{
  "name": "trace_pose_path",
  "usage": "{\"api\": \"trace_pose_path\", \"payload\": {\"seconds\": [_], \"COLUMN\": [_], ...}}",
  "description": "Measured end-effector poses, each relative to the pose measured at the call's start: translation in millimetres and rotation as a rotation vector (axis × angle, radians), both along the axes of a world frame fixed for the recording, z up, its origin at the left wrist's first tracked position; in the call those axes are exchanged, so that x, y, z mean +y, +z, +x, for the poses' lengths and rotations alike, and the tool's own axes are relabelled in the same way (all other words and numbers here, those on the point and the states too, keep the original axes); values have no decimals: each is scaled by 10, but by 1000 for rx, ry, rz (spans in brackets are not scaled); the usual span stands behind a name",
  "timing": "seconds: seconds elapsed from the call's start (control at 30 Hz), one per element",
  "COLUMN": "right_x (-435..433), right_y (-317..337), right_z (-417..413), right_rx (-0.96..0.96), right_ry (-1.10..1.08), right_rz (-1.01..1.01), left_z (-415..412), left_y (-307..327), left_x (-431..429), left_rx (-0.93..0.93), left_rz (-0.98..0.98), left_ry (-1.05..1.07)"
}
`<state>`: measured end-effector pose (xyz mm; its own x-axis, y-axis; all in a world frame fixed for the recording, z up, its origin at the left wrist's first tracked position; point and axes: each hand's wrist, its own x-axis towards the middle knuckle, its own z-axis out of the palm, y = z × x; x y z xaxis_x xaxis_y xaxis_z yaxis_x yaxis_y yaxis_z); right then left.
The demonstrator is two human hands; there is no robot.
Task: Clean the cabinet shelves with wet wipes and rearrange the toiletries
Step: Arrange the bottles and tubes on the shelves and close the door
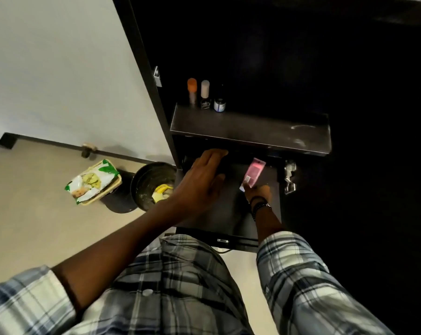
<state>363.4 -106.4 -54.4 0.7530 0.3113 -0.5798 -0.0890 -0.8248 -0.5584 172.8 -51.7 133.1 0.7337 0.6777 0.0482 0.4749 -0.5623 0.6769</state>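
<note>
Pink packet (253, 172): flat, rosy, with a pale label near its lower end. It is standing tilted over the lower shelf (229, 213) of the dark cabinet, its top edge just under the front lip of the upper shelf (253, 134).

Right hand (259, 193): it is coming in low from the right with the wrist bent up. The fingers (247, 187) are curling round the packet's bottom end and pinching it. Dark bands (260, 206) are sitting on the wrist, and a plaid sleeve is covering the forearm.

Left hand (204, 180): the arm is stretching out long from the lower left, palm down. The fingers are lying straight and close together, holding nothing, with the tips going into the shadow beneath the upper shelf. Whether they are touching the wood I cannot tell.

Upper shelf: three small toiletries are standing upright in a row at its back left: an orange-capped bottle (192, 91), a pale-capped bottle (205, 93) and a short dark jar (219, 104). Whitish smears are showing toward the shelf's right end.

Floor, left of the cabinet: a green and white wet wipes pack (91, 181) is lying on a pale tray. Just beside it a dark round bin (146, 180) is standing with a banana peel (162, 191) inside.
</note>
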Motion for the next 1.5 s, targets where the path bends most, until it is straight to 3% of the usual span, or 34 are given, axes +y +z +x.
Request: {"api": "trace_pose_path", "payload": {"seconds": [0.17, 0.3, 0.53, 0.87, 1.07, 1.3, 1.5], "right_x": [248, 200, -326, -409, 284, 837, 911], "right_y": [9, 25, 840, 2075, 2306, 2251, 2286], "right_z": [-28, -108, -603, -556, -379, -234, -330], "right_rx": [-12, 311, 497, 118, 91, -29, 48], "right_ry": [78, 96, -30, -70, -130, -287, -369], "right_rz": [-5, 42, 413, 831, 844, 676, 647], "left_z": [-95, -147, -166, 46, 76, -57, -175], "left_y": [-36, -85, -195, 2, 201, 297, 374], "left_x": [37, 53, 13, 125, 260, 493, 617], "left_rx": [3, 15, 18, -165, -222, -228, -214], "left_rz": [2, 15, -33, -62, -10, -37, -84], "left_ry": [55, 70, 79, 252, 228, 179, 97]}}
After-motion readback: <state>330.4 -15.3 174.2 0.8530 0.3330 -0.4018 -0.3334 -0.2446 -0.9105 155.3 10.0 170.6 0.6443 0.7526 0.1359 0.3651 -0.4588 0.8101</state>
